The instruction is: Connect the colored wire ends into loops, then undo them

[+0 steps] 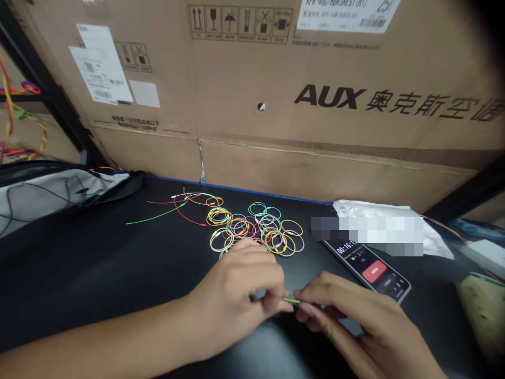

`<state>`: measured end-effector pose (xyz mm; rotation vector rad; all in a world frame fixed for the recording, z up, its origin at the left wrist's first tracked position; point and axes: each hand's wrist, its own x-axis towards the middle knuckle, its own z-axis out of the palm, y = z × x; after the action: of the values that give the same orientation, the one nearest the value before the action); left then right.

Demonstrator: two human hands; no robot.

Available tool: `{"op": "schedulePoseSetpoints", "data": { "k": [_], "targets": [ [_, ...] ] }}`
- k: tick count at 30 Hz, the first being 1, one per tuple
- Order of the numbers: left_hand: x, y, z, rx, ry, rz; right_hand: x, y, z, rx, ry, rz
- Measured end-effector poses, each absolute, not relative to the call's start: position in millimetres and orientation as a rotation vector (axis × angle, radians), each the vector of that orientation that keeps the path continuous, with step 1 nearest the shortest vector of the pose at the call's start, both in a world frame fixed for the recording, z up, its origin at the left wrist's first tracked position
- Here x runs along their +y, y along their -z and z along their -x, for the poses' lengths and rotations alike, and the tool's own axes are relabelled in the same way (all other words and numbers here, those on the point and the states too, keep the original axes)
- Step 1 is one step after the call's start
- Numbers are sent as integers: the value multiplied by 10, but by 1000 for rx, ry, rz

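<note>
The table (118, 263) is showing a smooth black top, catching a soft sheen near the front edge. The box (315, 147) behind it is looking like matt brown cardboard, slightly rough, with a ribbed strip along its seam, and it is carrying flat white paper labels (100, 66). The loops (256, 229) and the strand (291, 300) are appearing as thin, smooth, faintly shiny plastic-like cord. The phone (371, 268) is gleaming with a glossy glass face. The bag (47, 192) is looking like matt woven cloth, and the wrapper (436, 243) is lying crinkled, like thin white plastic film.
</note>
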<state>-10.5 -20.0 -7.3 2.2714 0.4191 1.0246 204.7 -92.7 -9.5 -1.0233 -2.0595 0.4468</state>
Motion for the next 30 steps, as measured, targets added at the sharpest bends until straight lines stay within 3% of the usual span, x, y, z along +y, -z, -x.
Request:
{"op": "schedulePoseSetpoints", "data": {
  "k": [5,16,23,30],
  "targets": [
    [-152,72,90,622,-768,-1764,-879,148,-2080,-2002,-488,1044],
    [-154,-100,127,506,-413,-1596,-921,176,-2076,-2069,-450,981],
    [-235,-97,109,525,-415,-1773,-914,197,-2070,-2184,-385,966],
    [-160,-79,139,455,-358,-1464,-903,236,-2125,-2205,-323,952]
  ]
}}
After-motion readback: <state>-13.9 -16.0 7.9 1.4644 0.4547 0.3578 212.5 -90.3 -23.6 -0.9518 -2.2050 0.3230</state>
